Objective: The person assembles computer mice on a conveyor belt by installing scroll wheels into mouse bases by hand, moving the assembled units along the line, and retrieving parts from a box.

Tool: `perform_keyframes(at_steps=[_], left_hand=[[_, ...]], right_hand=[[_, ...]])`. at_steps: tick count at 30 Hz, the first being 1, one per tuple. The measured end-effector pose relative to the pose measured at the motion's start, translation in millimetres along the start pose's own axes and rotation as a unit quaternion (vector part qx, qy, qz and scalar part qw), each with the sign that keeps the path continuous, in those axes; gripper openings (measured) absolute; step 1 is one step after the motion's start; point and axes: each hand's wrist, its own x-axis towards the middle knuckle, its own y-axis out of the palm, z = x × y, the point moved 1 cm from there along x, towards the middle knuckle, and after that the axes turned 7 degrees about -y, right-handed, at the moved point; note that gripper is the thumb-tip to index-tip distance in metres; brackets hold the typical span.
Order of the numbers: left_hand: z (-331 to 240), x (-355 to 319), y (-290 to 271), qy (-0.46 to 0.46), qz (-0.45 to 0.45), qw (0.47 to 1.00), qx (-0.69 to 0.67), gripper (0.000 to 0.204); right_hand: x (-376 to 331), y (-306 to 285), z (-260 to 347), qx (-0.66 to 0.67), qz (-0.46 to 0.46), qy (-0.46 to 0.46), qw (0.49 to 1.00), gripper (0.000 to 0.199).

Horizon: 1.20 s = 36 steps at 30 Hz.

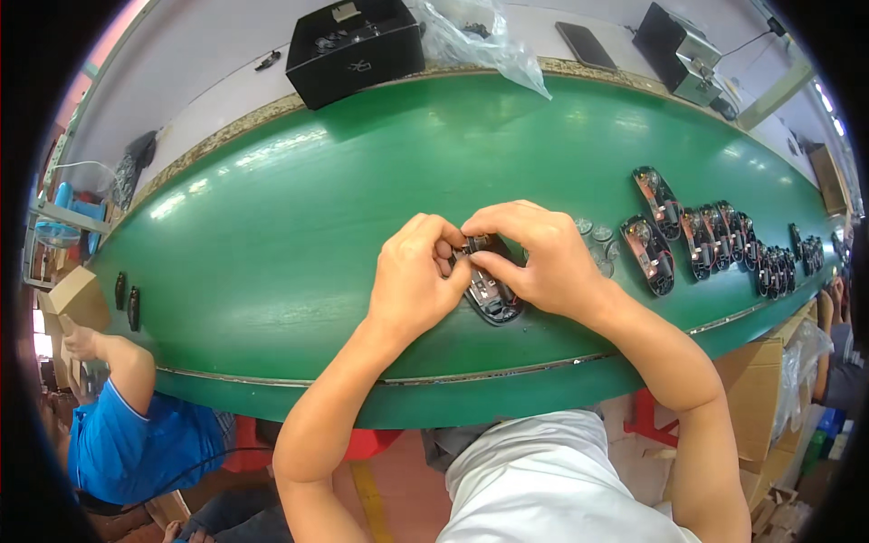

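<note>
Head view: from my remote position I see the left hand and right hand drawn together over the glossy green tabletop, thumbs and fingers pinching the far end of a black, elongated, round-ended casing. The casing lies between the hands, its long axis running from the fingertips back toward the near edge, slightly rightward; neither hand is clearly nearer. The fingers hide the exact contact from me. Translucent round discs lie just beside the right hand.
</note>
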Motion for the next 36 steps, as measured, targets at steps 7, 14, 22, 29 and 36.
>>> perform_keyframes(at_steps=[7,14,22,29,36], left_hand=[[0,-2,6,0.002,-0.003,1.0,0.017,0.015],[-1,-2,3,0.002,0.0,1.0,0.002,0.014],[-1,2,0,-0.028,0.029,0.999,0.001,0.013],[5,1,-3,-0.041,0.035,0.998,-0.017,0.013],[6,1,-1,-0.052,0.045,0.997,-0.022,0.014]], right_hand=[[-4,1,-10,0.025,0.041,0.036,0.998,0.022],[-2,-4,-6,0.004,0.069,-0.012,0.998,0.02],[-3,-2,-3,0.003,0.101,0.002,0.995,0.018],[-5,6,-1,-0.006,0.074,-0.014,0.997,0.014],[1,2,1,-0.016,0.104,0.034,0.994,0.006]])
